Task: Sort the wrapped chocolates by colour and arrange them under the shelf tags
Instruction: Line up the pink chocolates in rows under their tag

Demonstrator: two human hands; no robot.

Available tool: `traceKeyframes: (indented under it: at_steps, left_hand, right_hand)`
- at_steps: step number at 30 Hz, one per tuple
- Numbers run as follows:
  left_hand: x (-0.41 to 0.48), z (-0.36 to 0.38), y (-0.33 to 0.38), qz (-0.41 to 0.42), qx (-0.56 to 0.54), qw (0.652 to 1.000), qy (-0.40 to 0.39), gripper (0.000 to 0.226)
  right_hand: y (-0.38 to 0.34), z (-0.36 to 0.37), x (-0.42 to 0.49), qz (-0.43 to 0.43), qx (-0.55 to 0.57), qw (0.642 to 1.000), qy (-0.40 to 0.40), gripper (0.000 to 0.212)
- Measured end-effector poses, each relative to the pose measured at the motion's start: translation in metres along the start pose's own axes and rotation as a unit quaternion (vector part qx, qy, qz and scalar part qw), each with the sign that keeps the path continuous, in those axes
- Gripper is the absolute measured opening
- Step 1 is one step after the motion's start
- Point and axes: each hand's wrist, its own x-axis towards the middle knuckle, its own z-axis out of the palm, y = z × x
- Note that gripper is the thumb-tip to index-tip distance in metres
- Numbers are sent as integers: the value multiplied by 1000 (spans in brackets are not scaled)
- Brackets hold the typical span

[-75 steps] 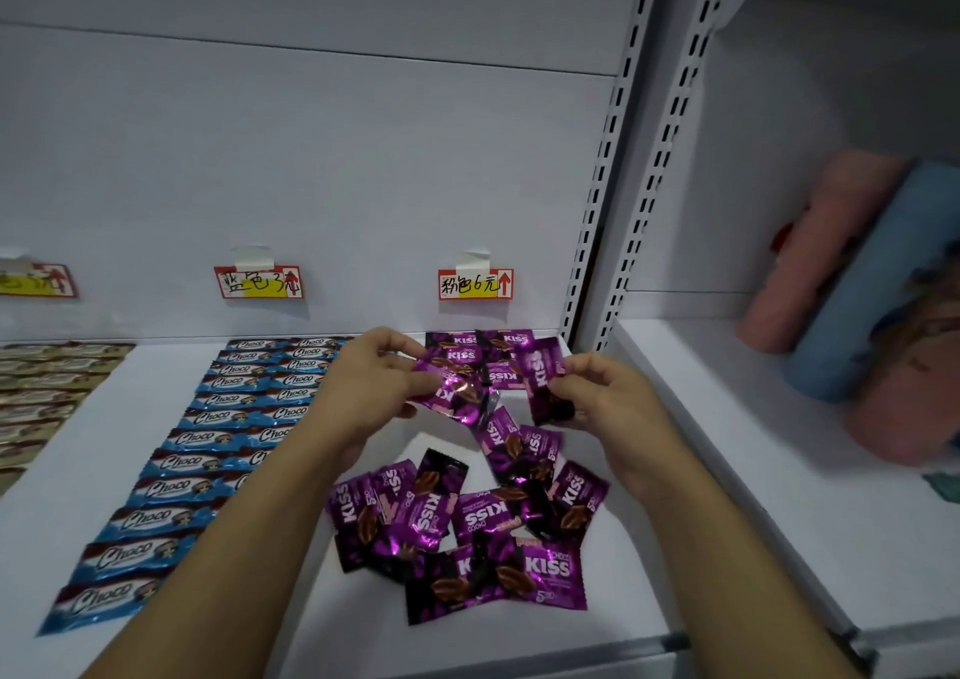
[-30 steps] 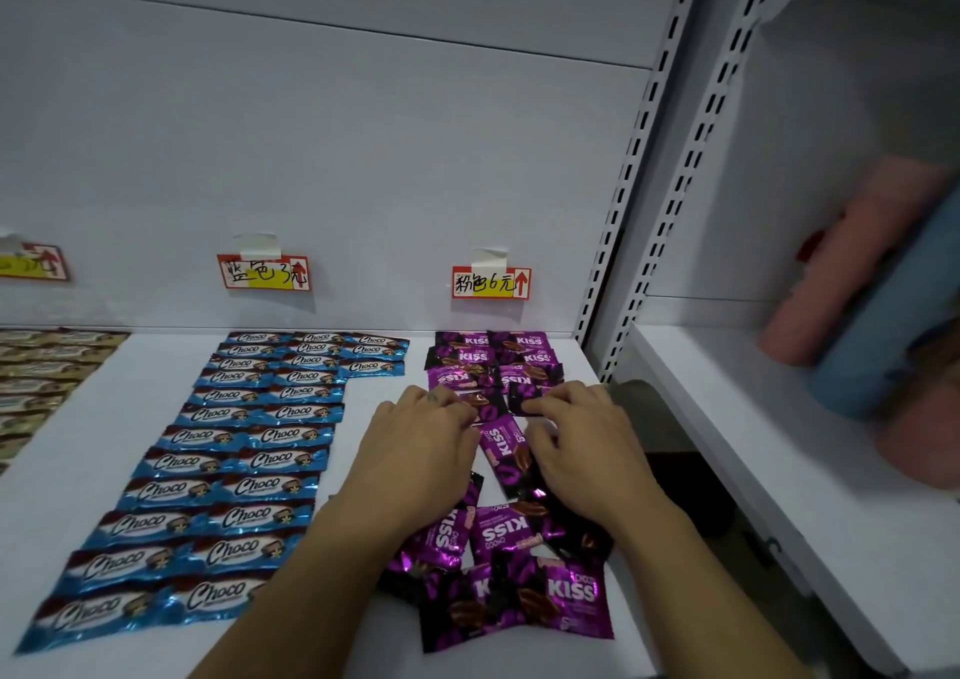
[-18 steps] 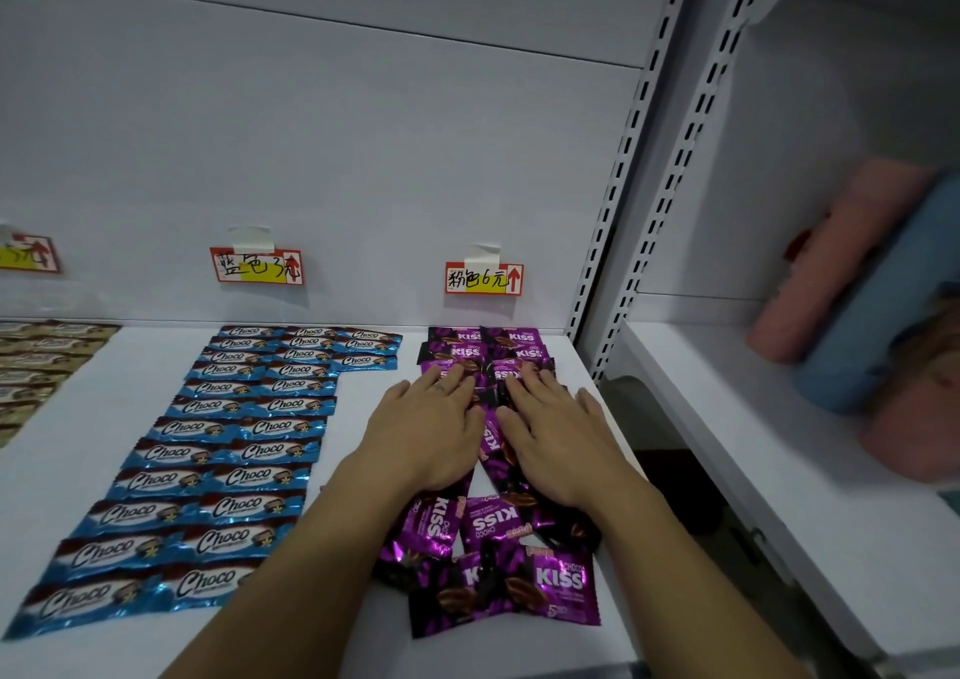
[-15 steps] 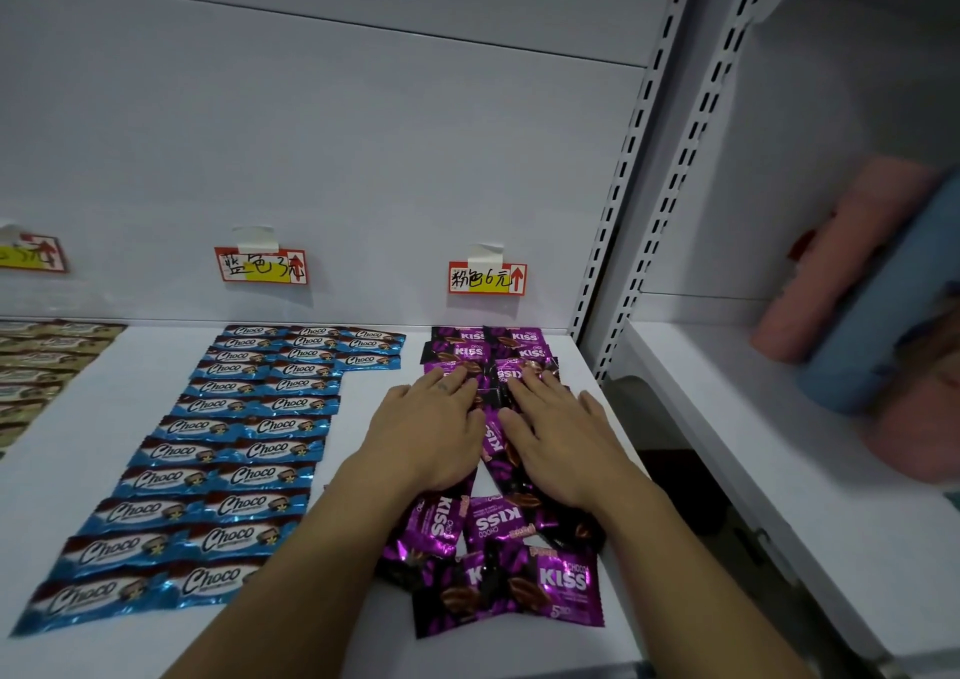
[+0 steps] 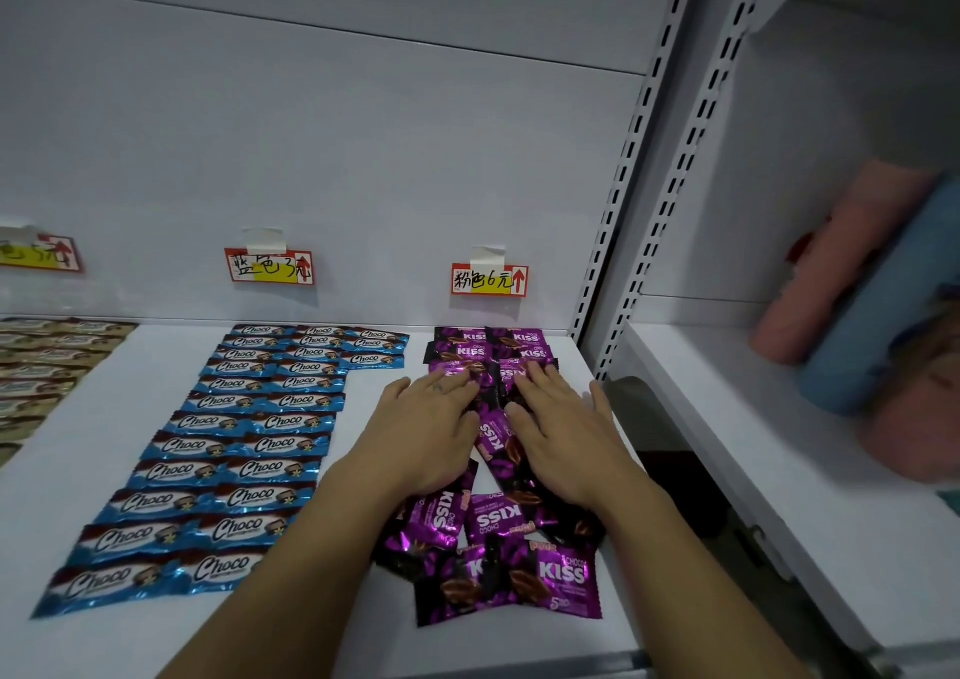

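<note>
Status: colour sorting looks largely complete, and arranging is only partly complete.

On the white metal shelf (image 5: 62,496), the blue foil-wrapped Choco chocolates (image 5: 244,444) lie in ordered columns at 9 o'clock from the hands, below the middle red-and-yellow paper tag (image 5: 269,266). Count: two columns of twelve plus a rear third column of three, about 27.

The brown foil-wrapped chocolates (image 5: 47,361) lie at 10 o'clock, below the left paper tag (image 5: 39,255). The frame edge cuts them off, so no count is possible.

The purple foil-wrapped KISS chocolates (image 5: 488,346) are unfinished. Four lie in two neat rows at 12 o'clock, below the right paper tag (image 5: 489,280). A third row of two sits under the fingertips.

The left hand (image 5: 421,429) and right hand (image 5: 566,434) lie flat with fingers straight, pressing on this row. Neither hand grips anything.

At 6 o'clock lies a loose pile (image 5: 498,548) of purple pieces. At least six show, and the palms hide others.

Work left, as judged: lay this pile out in rows of two toward the front edge.
</note>
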Motion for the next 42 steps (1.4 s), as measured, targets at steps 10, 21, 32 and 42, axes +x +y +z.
traceKeyframes:
  at_steps: [10, 21, 32, 42]
  left_hand:
    - [-40, -31, 2, 40, -12, 998, 41, 40]
    - [-20, -18, 18, 111, 48, 993, -2, 43]
    - [-43, -19, 21, 66, 52, 995, 49, 39]
    - [-26, -28, 24, -56, -47, 994, 82, 15]
  right_hand:
    - [-7, -52, -45, -3, 101, 994, 38, 34]
    - [-2, -27, -40, -6, -39, 999, 19, 30]
    - [19, -36, -42, 54, 148, 987, -23, 25]
    - [25, -22, -19, 100, 210, 967, 101, 12]
